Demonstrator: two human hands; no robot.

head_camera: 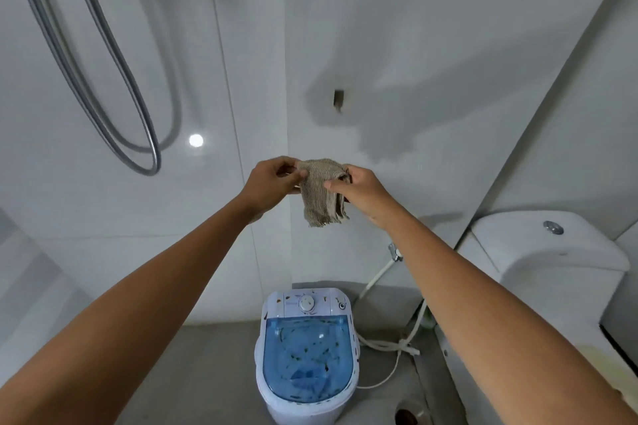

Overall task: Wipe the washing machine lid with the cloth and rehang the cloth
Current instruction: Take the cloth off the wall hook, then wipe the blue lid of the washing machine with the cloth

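- Both forearms reach out from the bottom corners, nearest the camera, and meet at chest height in front of the tiled wall.
- Left hand (272,179) pinches the upper left edge of the cloth (322,195) between thumb and fingertips; right hand (359,191) has its fingers curled on the upper right edge. Each hand is clamped on the cloth, which hangs bunched and folded between them, its lower hem loose.
- Wall hook (339,99) sits above the cloth and slightly right, in a darker patch of wall; nothing hangs on it.
- Washing machine lid (307,360), blue and translucent, lies far below on the floor-standing machine, with dark specks still visible on or under it. Whether it has been wiped I cannot tell.
- Likely step, judging from the raised hands: either opening the cloth out just after taking it down, or readying it for the hook.
- If rehanging: find a loop or a corner, keep one hand pinching that point and let the other take the weight, then lift it over the hook tip, not pressing the bunched middle against it.
- If wiping: spread the cloth flat over one palm before lowering to the lid.
- Shower hose (138,134) hangs well off to the left, toilet cistern (538,245) to the right; neither is in the way.
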